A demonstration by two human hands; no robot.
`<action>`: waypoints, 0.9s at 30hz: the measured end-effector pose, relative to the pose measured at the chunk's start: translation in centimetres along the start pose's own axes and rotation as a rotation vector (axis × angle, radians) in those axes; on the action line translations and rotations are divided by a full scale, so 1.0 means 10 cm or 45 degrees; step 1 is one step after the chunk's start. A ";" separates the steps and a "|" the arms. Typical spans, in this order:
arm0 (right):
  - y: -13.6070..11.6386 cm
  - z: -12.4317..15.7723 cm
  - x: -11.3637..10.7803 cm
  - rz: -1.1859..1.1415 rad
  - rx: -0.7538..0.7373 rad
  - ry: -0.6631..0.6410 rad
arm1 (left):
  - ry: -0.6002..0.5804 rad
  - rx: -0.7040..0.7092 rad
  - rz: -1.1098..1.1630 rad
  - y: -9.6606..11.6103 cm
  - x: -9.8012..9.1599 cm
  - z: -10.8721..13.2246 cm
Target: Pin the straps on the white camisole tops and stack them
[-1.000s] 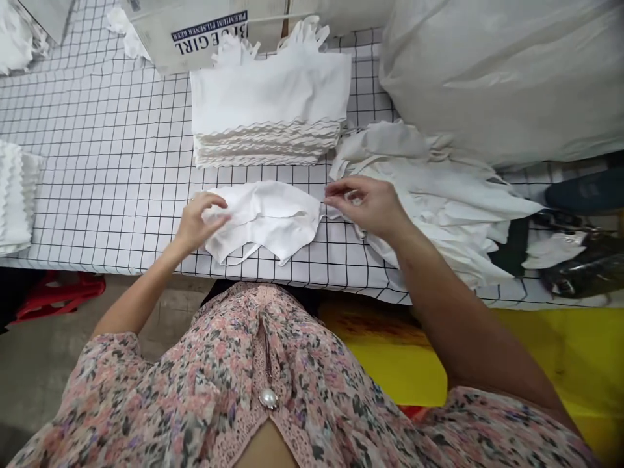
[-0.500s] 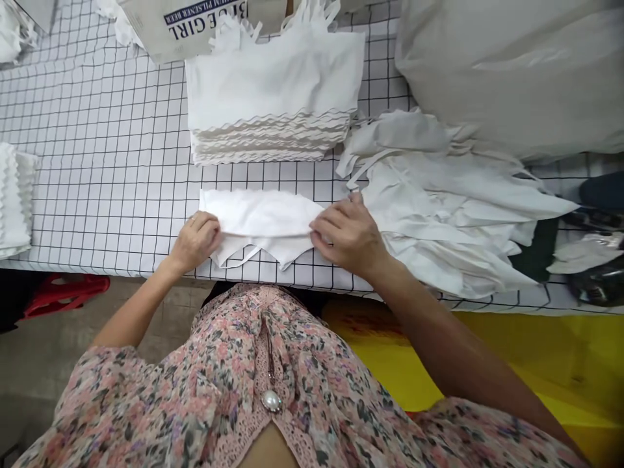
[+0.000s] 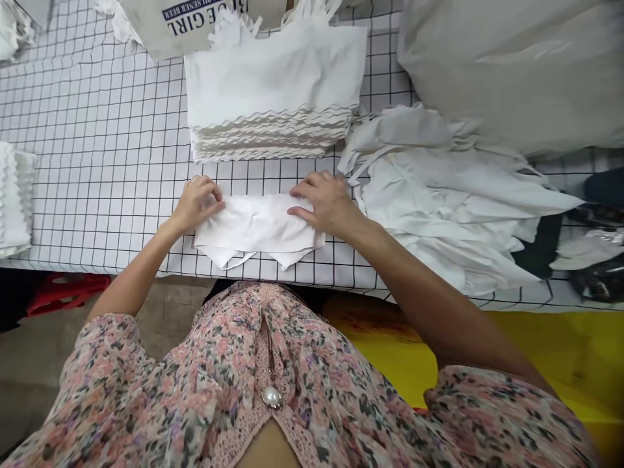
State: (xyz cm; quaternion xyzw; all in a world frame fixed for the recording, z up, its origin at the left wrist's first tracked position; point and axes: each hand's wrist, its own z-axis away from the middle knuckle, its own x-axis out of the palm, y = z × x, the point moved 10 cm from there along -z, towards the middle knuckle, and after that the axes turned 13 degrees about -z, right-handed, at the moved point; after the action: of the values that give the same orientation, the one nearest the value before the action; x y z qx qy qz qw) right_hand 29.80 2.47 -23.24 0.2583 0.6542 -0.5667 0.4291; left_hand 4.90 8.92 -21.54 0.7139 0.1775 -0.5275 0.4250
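- A side stack [image 3: 12, 201] is being cut off by the left border; a printed box [image 3: 166, 19] is running out at the top.
- The left hand [image 3: 197, 203] is pinching the white cloth piece [image 3: 256, 227] at its left end, grip closing on fabric; the piece is lying near the front edge, long axis running left to right.
- The right hand [image 3: 326, 205] is pressing flat on its right end, grip open.
- The grid-patterned worktop [image 3: 97, 130] is carrying a folded stack [image 3: 273, 91] behind the piece; a loose heap [image 3: 439, 195] is sprawling to the right.
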 end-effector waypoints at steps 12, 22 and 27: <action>-0.71 -0.31 0.19 -0.461 -0.174 0.040 | 0.185 0.020 0.223 0.20 -0.26 0.15; -1.07 -0.27 -0.59 -1.322 -0.184 -0.197 | -0.049 0.118 0.841 0.75 -0.74 -0.01; -1.25 -0.23 -0.85 -1.149 -0.270 -0.047 | 0.099 0.122 0.953 0.97 -0.92 -0.14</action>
State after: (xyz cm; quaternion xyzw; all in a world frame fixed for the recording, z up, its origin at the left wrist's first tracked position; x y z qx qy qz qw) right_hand 23.15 3.19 -9.49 -0.1079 0.7478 -0.6312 0.1752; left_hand 9.05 6.20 -8.99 0.7678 -0.1044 -0.3161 0.5474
